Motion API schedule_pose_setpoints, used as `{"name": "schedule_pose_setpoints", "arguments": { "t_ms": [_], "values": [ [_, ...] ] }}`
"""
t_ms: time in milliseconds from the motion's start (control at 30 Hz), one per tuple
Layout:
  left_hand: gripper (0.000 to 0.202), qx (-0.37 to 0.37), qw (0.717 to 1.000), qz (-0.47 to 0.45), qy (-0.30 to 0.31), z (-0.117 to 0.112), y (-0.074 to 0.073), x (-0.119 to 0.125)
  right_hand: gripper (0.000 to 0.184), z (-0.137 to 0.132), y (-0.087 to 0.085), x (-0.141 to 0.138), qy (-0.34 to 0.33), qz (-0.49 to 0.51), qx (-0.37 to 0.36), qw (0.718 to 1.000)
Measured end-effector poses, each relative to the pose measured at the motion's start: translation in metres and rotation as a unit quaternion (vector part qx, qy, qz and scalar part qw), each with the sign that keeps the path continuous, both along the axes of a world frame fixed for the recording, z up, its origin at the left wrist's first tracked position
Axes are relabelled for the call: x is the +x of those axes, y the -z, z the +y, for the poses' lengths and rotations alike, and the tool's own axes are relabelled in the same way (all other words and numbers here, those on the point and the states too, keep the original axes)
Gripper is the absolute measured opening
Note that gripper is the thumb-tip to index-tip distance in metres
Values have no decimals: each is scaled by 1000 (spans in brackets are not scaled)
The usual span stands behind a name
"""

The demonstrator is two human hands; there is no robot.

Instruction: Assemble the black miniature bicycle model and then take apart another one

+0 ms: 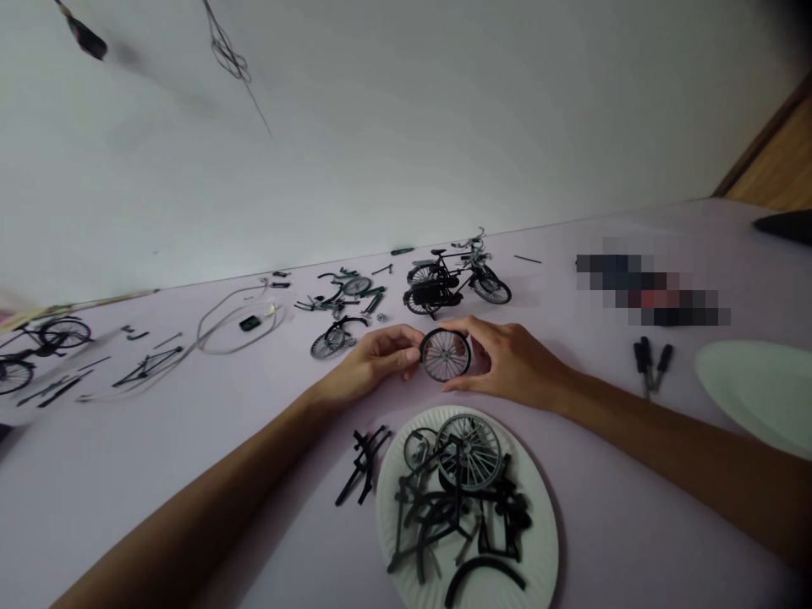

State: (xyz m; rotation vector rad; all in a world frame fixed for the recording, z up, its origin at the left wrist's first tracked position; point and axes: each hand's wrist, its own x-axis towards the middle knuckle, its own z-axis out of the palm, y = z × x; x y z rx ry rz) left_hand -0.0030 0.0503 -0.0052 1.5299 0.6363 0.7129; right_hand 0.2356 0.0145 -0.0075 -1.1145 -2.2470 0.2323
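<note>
Between my hands is a small spoked bicycle wheel (446,354) with a black tyre, its face turned towards me. My left hand (388,353) pinches the wheel's left rim with thumb and fingertips. From the right, my right hand (507,359) grips it by the top and bottom edges, thumb below and fingers above. Below them sits a white paper plate (546,516) heaped with black model bicycle parts, among them another spoked wheel (469,452) and a curved black mudguard (485,571). Black frame pieces (363,465) lie just left of the plate.
Assembled model bicycles (453,279) stand behind my hands. Green and black bicycle parts (342,296) lie scattered to their left, near a looped cable (203,330). Another model bicycle (44,351) is at far left. Small screwdrivers (645,359) and a pale plate (761,393) are at right.
</note>
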Motion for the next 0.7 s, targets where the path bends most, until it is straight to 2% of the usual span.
{"name": "schedule_pose_setpoints", "arguments": {
  "t_ms": [400,600,700],
  "values": [
    [30,27,999,26,6,-1,-5,2,68,1,2,0,-11,-15,17,1000],
    [25,92,994,55,-35,-8,-2,8,64,2,2,-1,-33,-28,17,999],
    [18,142,984,89,-62,-19,-13,4,57,2,1,-1,-29,-30,16,999]
  ]
}}
